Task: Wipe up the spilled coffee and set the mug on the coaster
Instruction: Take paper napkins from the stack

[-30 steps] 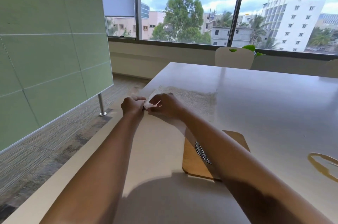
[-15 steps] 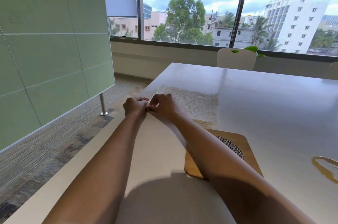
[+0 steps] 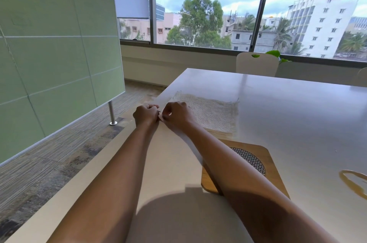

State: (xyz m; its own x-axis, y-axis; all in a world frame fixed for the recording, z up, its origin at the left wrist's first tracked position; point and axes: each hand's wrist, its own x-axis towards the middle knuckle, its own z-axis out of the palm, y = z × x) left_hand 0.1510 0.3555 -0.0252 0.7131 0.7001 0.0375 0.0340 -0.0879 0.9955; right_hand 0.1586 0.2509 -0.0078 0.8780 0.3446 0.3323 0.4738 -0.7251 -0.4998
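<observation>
Both hands [image 3: 158,115] barely shifted, grip seemingly on paper towel [image 3: 210,113] corner.

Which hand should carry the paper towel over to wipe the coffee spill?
Probably the right hand. The coffee spill lies at the table's right edge, on that arm's side. The left hand would have to cross over the coaster.

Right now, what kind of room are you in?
Probably an office meeting room, high up in a city building. There is a long pale table, a white chair pushed up to its far end, a green partition panel, and wide windows with roller blinds facing other buildings.
</observation>
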